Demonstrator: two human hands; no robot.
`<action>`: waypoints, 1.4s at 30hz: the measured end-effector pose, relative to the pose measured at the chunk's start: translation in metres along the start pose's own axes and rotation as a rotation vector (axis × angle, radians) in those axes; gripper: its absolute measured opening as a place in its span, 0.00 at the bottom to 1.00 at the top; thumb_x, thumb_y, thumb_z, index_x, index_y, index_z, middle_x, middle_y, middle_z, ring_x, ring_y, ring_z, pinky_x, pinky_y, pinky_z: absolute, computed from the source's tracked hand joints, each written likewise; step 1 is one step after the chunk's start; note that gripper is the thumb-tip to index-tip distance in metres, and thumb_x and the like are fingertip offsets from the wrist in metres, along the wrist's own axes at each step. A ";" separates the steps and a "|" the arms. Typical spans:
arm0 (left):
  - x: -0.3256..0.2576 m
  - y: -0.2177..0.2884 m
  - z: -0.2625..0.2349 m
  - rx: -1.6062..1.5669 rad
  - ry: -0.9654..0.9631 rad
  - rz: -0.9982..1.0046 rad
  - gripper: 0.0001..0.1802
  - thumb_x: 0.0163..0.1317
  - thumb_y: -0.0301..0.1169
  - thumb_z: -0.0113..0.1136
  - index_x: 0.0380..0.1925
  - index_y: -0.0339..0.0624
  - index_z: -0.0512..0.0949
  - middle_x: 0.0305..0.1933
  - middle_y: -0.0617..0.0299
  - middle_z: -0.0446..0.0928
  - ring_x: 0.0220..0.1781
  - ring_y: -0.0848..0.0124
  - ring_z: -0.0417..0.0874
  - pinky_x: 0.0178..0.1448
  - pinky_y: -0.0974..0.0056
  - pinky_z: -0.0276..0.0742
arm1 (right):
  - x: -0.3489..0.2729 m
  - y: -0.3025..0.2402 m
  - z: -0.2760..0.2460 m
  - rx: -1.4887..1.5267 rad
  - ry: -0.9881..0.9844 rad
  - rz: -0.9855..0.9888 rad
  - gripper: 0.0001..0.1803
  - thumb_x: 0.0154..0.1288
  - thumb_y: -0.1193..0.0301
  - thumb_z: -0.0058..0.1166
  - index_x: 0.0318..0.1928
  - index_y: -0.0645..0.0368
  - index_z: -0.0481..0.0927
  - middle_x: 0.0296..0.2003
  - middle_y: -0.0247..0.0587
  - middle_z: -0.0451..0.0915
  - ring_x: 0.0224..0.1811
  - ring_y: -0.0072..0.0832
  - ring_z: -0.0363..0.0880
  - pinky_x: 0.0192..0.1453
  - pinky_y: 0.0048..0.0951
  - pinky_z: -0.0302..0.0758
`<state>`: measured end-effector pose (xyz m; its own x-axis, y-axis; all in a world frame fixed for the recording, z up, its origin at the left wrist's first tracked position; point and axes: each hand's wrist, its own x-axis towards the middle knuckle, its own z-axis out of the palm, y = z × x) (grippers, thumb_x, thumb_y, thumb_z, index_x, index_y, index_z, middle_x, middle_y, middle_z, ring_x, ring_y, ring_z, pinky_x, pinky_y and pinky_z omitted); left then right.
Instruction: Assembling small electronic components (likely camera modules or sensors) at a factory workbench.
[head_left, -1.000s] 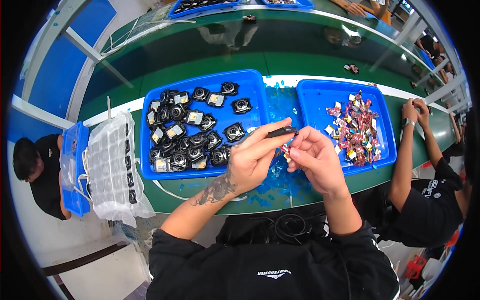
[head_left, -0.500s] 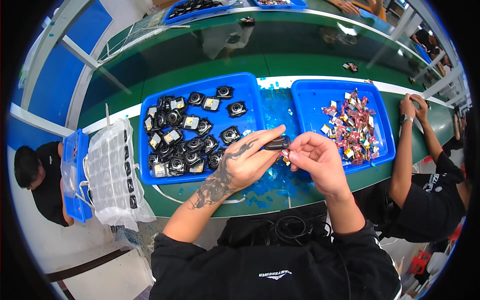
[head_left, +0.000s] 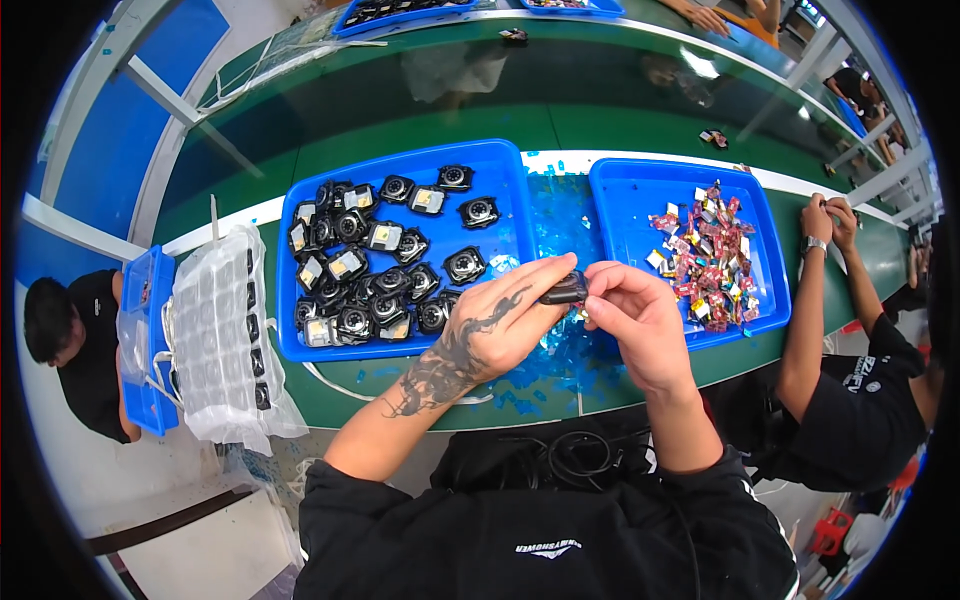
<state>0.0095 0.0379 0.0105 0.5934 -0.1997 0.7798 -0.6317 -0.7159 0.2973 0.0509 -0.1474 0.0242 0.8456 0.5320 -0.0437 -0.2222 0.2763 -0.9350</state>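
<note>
My left hand (head_left: pixel 500 318), closed, grips a small black watch case (head_left: pixel 564 290) over the gap between two blue trays. My right hand (head_left: pixel 637 312) has its thumb and fingers pinched at the case's right end. A bit of something reddish shows under the right fingertips, too small to make out. To the left, a blue tray (head_left: pixel 400 160) bears a heap of black watch cases (head_left: pixel 353 225), some with a silvery block inside. In the right-hand blue tray (head_left: pixel 625 170) lies a pile of small red, white and yellow parts (head_left: pixel 708 255).
Blue film scraps (head_left: pixel 555 225) litter the green bench (head_left: pixel 400 392) between the trays. At the left stands a clear compartment tray (head_left: pixel 215 335) holding a row of black cases. A co-worker's hands (head_left: pixel 828 220) are close on the right; another person (head_left: pixel 85 345) sits far left.
My right fingers have shifted onto the end of the watch case, where a red-and-white piece showed between them before. The case has tilted slightly. The whole view has shifted a little.
</note>
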 end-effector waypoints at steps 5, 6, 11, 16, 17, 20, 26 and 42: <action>0.003 0.010 -0.002 -0.354 -0.052 -0.433 0.11 0.48 0.19 0.70 0.34 0.32 0.84 0.46 0.52 0.82 0.40 0.61 0.86 0.44 0.67 0.83 | -0.002 0.001 -0.006 0.079 0.037 0.048 0.05 0.65 0.79 0.57 0.41 0.64 0.78 0.41 0.33 0.77 0.39 0.16 0.75 0.44 0.18 0.73; 0.003 0.009 -0.004 -0.449 -0.127 -0.570 0.09 0.53 0.18 0.66 0.36 0.30 0.83 0.44 0.53 0.83 0.41 0.65 0.86 0.45 0.69 0.82 | -0.002 0.002 -0.007 0.082 0.026 0.056 0.04 0.65 0.79 0.57 0.40 0.63 0.78 0.41 0.33 0.77 0.39 0.15 0.74 0.45 0.18 0.72; 0.002 0.009 0.000 -0.909 -0.209 -0.973 0.08 0.57 0.15 0.60 0.37 0.25 0.82 0.40 0.55 0.82 0.43 0.71 0.85 0.49 0.71 0.82 | -0.009 0.002 0.003 -0.157 0.081 -0.144 0.07 0.64 0.80 0.58 0.42 0.64 0.76 0.38 0.34 0.77 0.38 0.16 0.75 0.41 0.17 0.72; 0.002 0.009 0.001 -1.078 -0.120 -1.028 0.14 0.59 0.15 0.58 0.47 0.27 0.80 0.49 0.54 0.79 0.48 0.70 0.83 0.53 0.69 0.82 | -0.005 0.001 0.001 -0.578 0.070 -0.276 0.12 0.60 0.82 0.62 0.43 0.64 0.75 0.37 0.35 0.77 0.37 0.16 0.77 0.36 0.15 0.73; 0.001 0.009 0.002 -1.078 -0.118 -1.026 0.14 0.59 0.15 0.58 0.47 0.27 0.80 0.49 0.54 0.79 0.48 0.70 0.83 0.53 0.69 0.82 | -0.004 0.003 0.002 -0.530 0.118 -0.265 0.13 0.59 0.82 0.62 0.44 0.64 0.74 0.36 0.36 0.78 0.35 0.16 0.77 0.35 0.15 0.73; 0.000 0.011 0.004 -1.077 -0.138 -0.960 0.19 0.61 0.15 0.57 0.53 0.29 0.77 0.54 0.51 0.77 0.53 0.69 0.81 0.57 0.68 0.80 | -0.002 0.005 0.003 -0.492 0.186 -0.266 0.16 0.58 0.82 0.64 0.45 0.63 0.73 0.34 0.35 0.79 0.33 0.15 0.77 0.34 0.15 0.72; 0.000 0.013 0.006 -1.012 -0.108 -0.873 0.21 0.61 0.15 0.57 0.56 0.31 0.75 0.56 0.50 0.77 0.56 0.69 0.80 0.57 0.68 0.80 | 0.001 0.004 0.003 -0.566 0.206 -0.265 0.19 0.56 0.82 0.65 0.46 0.62 0.71 0.31 0.33 0.80 0.30 0.12 0.74 0.32 0.13 0.68; -0.001 0.016 0.007 -0.991 -0.063 -0.860 0.20 0.62 0.15 0.55 0.55 0.34 0.77 0.54 0.52 0.79 0.52 0.71 0.81 0.55 0.69 0.81 | 0.002 0.006 0.000 -0.633 0.238 -0.264 0.21 0.54 0.81 0.67 0.45 0.59 0.70 0.31 0.32 0.78 0.29 0.12 0.71 0.33 0.15 0.68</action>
<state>0.0018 0.0219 0.0106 0.9924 0.0210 0.1209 -0.1227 0.1569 0.9800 0.0511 -0.1444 0.0189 0.9309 0.3029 0.2039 0.2669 -0.1834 -0.9461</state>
